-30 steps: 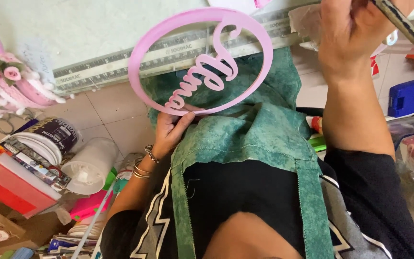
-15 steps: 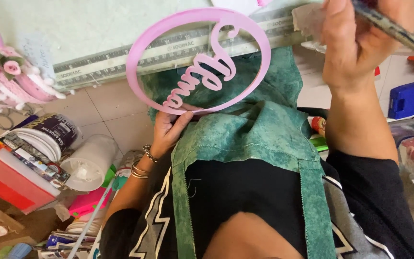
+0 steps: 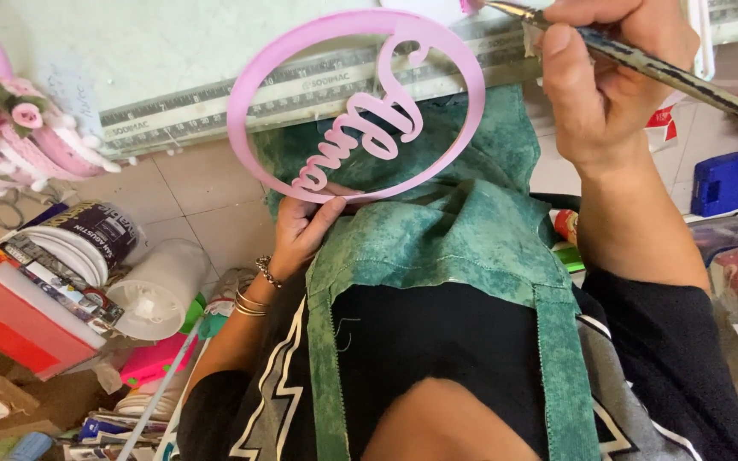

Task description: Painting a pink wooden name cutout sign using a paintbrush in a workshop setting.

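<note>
Head view: single downward look over the person's chest and lap, with both bare hands in sight.
Left hand: left hand (image 3: 301, 232) sits at centre left, fingers curled narrow, thumb and fingertips pinching the bottom edge of the ring; bangles circle the wrist just below it.
Pink ring: pink hoop with cut-out script lettering (image 3: 356, 107) is held upright and tilted a little, above the lap, its top edge overlapping the long ruler behind it; the curly lettering runs diagonally across the inside from lower left to upper right.
Right hand: right hand (image 3: 608, 81) is raised at the upper right, closed tightly around a paintbrush handle.
Paintbrush: paintbrush (image 3: 642, 61) lies slanted through the fist, its tip pointing left toward the top right of the ring, its dark handle running off toward the right edge; whether the tip touches the ring cannot be told.
Apron: green mottled apron (image 3: 454, 230) covers the lap beneath the ring, over a black shirt.
Ruler: long metal ruler (image 3: 190, 107) runs along the far edge of the work surface, behind the ring.
Left clutter: pink flower decoration (image 3: 19, 137) at the far left; below it a stack of white plates (image 3: 70, 252) and a white plastic cup (image 3: 157, 290) on its side.
Right side: blue box (image 3: 723, 183) near the right edge, well apart from the ring.
</note>
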